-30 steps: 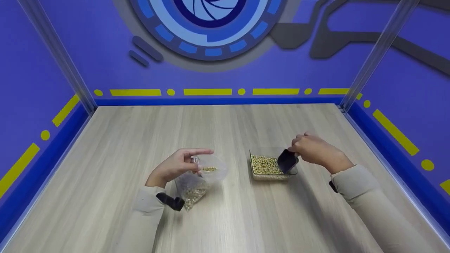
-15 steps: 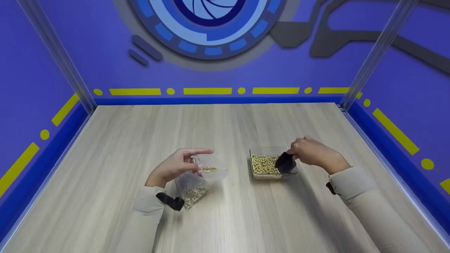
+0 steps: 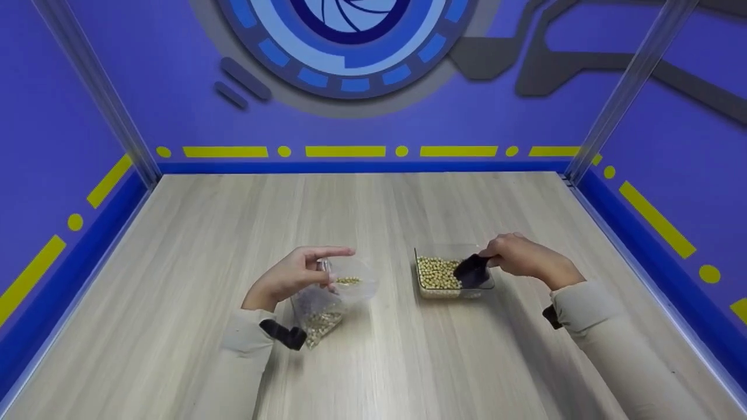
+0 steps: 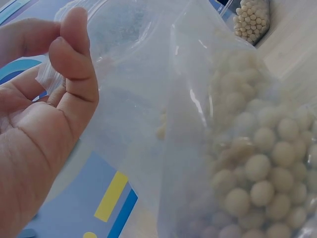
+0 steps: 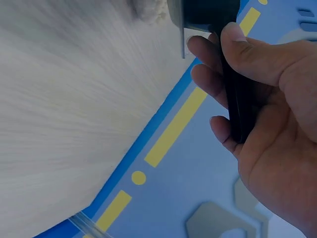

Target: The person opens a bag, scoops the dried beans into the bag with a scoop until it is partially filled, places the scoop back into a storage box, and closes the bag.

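In the head view, a bare left hand [image 3: 295,274] at center left held a clear plastic zip bag [image 3: 324,318] by its mouth, the index finger straight above and the thumb below; this spacing presumably served to hold the mouth apart. The bag hung tilted beneath the hand, with pale round pellets gathered in its lower corner, apparently by their own weight. Right of center, a clear rectangular container [image 3: 428,294] stood on a pale wood-grain table [image 3: 373,216], well apart from the bag and partly filled with yellowish round pellets [image 3: 437,271]. A bare right hand [image 3: 519,254], just beyond the container's right side, gripped a black plastic scoop [image 3: 473,271]; the scoop slanted down to the left with its bowl among the pellets, an angle likely suited to gathering them. Its load could not be determined. In the left wrist view, the thumb and fingertips met at the upper left, pinching the bag's edge, while the bag's pellets filled the lower right; the container showed at the upper right. In the right wrist view, the scoop's handle ran between the thumb and the curled fingers at the upper right, a grip that probably steadied the bowl at the top edge.
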The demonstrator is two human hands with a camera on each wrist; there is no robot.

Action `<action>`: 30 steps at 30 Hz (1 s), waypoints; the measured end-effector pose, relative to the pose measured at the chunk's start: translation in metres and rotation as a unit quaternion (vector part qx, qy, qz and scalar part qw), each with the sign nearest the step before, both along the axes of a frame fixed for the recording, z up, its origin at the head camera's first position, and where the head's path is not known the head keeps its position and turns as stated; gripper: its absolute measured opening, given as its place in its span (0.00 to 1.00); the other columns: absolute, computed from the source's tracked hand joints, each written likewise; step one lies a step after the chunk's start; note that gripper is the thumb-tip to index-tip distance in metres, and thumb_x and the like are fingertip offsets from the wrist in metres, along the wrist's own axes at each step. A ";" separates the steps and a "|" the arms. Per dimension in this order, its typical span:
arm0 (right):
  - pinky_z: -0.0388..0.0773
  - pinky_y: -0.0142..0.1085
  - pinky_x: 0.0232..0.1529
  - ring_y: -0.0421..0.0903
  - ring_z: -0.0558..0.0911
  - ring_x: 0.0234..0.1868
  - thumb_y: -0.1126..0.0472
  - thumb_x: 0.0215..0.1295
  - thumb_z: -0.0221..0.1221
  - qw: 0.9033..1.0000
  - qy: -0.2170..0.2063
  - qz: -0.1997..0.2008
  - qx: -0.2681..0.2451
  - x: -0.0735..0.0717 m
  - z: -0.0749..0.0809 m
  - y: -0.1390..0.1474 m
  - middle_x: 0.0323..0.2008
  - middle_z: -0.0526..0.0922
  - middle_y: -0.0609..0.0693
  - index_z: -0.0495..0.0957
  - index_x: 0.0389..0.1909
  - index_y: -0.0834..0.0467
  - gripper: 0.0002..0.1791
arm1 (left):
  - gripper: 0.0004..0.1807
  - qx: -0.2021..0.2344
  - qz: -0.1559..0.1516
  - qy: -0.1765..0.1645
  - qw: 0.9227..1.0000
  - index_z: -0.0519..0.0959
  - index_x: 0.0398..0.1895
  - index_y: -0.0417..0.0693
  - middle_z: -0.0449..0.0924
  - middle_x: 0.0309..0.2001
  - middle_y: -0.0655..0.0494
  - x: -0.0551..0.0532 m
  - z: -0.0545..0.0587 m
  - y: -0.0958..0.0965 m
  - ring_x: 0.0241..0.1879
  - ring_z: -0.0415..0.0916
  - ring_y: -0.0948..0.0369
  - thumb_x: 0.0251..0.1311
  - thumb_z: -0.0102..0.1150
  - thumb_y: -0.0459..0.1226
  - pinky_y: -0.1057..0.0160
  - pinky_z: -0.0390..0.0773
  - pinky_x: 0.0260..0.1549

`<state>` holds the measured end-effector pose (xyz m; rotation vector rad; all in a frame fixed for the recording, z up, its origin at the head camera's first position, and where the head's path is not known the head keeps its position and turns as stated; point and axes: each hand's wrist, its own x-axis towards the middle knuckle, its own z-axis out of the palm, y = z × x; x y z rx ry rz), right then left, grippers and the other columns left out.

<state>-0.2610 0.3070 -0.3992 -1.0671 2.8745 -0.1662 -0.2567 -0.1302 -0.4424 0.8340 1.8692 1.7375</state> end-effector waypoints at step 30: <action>0.82 0.44 0.40 0.60 0.82 0.48 0.74 0.64 0.54 0.989 -0.082 -0.060 -0.105 -0.003 -0.029 -0.003 0.47 0.83 0.66 0.79 0.52 0.70 0.16 | 0.31 -0.010 0.005 -0.018 1.000 0.67 0.67 0.38 0.74 0.14 0.55 0.000 -0.002 0.004 0.27 0.82 0.60 0.58 0.55 0.24 0.59 0.84 0.38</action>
